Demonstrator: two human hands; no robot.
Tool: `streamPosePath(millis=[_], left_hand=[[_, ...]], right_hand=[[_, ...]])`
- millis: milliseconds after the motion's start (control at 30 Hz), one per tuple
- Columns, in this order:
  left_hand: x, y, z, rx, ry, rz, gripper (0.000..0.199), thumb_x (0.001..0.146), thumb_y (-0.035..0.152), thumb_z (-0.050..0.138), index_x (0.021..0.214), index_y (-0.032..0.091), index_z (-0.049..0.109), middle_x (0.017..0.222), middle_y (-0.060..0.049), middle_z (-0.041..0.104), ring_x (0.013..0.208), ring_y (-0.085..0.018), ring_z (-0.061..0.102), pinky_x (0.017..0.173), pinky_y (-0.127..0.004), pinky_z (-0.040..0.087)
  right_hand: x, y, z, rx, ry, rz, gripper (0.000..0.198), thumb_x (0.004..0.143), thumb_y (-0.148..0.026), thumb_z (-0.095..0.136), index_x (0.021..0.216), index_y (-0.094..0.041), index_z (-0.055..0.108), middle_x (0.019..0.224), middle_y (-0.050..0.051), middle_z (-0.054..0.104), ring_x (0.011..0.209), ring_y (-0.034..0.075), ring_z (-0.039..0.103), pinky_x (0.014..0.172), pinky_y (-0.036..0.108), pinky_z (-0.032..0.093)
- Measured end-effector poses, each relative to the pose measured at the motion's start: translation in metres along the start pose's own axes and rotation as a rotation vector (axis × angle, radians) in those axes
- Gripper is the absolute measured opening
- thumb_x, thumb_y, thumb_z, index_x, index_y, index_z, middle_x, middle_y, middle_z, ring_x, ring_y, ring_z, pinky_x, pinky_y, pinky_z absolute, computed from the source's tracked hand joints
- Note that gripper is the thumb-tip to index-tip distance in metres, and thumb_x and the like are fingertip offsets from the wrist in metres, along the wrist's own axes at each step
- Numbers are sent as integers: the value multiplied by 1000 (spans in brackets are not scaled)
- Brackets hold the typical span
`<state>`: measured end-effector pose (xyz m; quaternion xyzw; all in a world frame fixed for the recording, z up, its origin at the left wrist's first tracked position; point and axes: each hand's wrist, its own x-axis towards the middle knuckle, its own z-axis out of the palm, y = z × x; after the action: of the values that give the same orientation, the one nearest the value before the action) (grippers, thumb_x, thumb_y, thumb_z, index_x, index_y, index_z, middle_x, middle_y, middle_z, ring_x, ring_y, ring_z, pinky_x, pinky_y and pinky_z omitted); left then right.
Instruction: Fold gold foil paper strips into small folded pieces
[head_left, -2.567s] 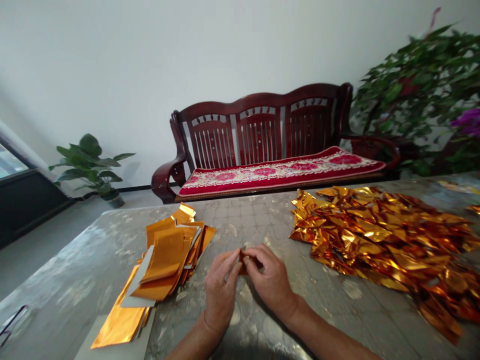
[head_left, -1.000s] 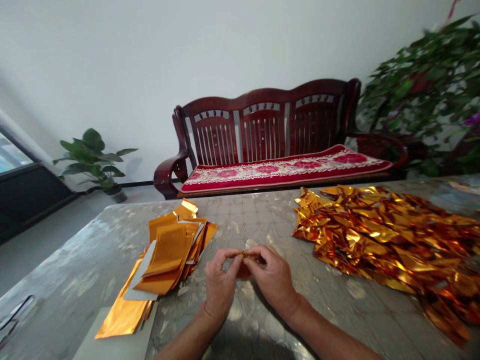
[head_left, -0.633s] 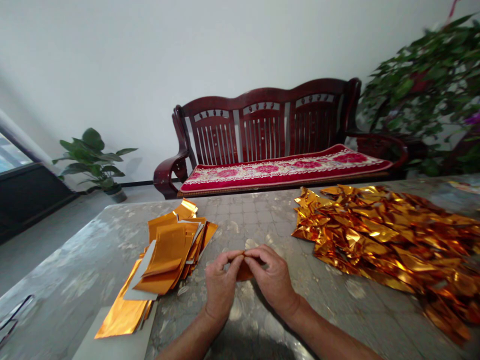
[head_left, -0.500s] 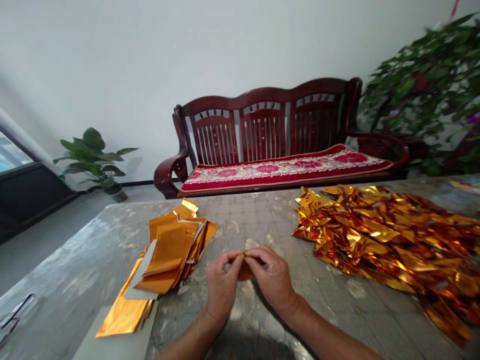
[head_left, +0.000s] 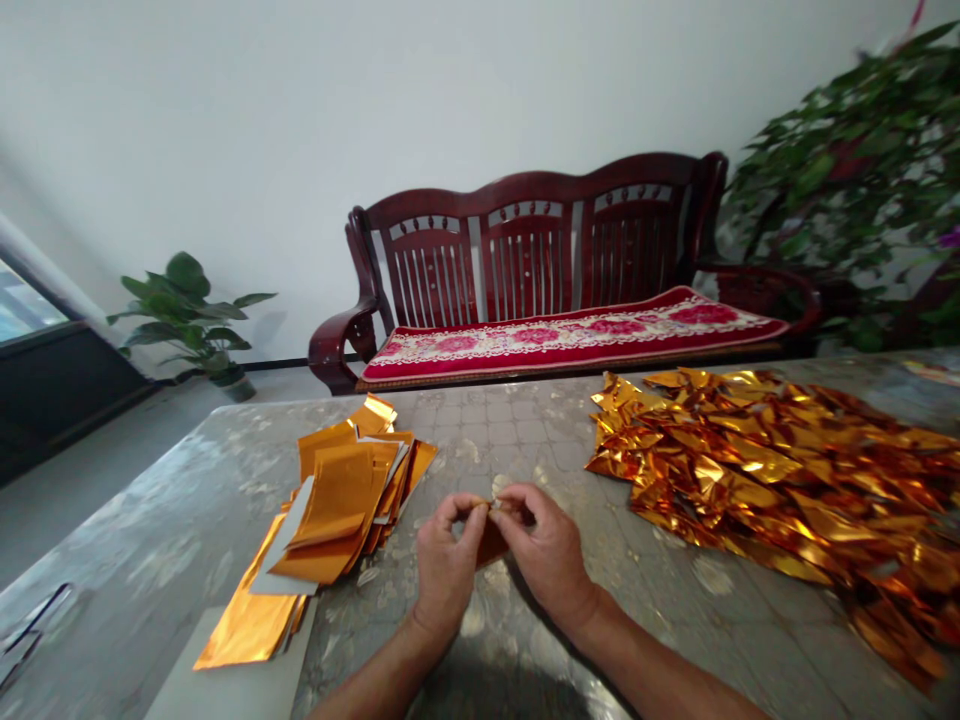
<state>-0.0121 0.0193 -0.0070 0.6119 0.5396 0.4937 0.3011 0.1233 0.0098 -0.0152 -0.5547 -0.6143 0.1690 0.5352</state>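
A sheet of gold foil paper (head_left: 491,543) is pinched along its far edge by both hands, above the near middle of the table. My left hand (head_left: 448,550) is closed, thumb and index finger gripping the paper's edge. Close beside it, my right hand (head_left: 546,548) pinches the same edge from the other side. The fingers partly hide the sheet, so its exact fold cannot be made out. Left of my hands lies a loose stack of gold foil sheets (head_left: 337,500) with grey-white backs. To the right spreads a big heap of folded gold foil pieces (head_left: 750,460).
The table (head_left: 517,430) has a grey patterned cover. A pale board (head_left: 225,690) lies under the stack's near end, with eyeglasses or a similar dark-rimmed object (head_left: 34,640) at far left. Behind stand a dark red wooden bench (head_left: 525,190) and potted plants (head_left: 187,320).
My right fingers have shifted slightly up and curled more along the paper's edge. The gold sheet now tilts a little. Stack and heap stay the same.
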Motion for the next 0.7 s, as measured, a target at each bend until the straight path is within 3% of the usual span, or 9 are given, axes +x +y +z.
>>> streamPosePath(millis=[167, 467, 700], left_hand=[[1, 1, -1, 18, -31, 35, 19, 85, 34, 57, 80, 19, 68, 76, -1, 70, 75, -17, 64, 75, -27, 47], [1, -4, 1, 27, -103, 15, 19, 87, 33, 57, 82, 19, 69, 76, -1, 70, 74, -17, 64, 73, -27, 47], [1, -2, 2, 111, -111, 70, 19, 88, 30, 54, 81, 19, 67, 75, -1, 69, 73, -16, 62, 71, -26, 45]], right_hand=[[5, -7, -9, -138, -25, -143, 6, 86, -23, 63, 90, -24, 68, 94, 3, 65, 93, 21, 57, 84, 34, 43], [6, -5, -9, -165, -160, -103, 8, 90, -21, 54, 83, -22, 57, 83, 2, 63, 84, 20, 55, 76, 31, 41], [9, -1, -9, -13, -149, -56, 10, 88, -18, 53, 81, -22, 60, 81, 1, 63, 85, 18, 58, 77, 30, 43]])
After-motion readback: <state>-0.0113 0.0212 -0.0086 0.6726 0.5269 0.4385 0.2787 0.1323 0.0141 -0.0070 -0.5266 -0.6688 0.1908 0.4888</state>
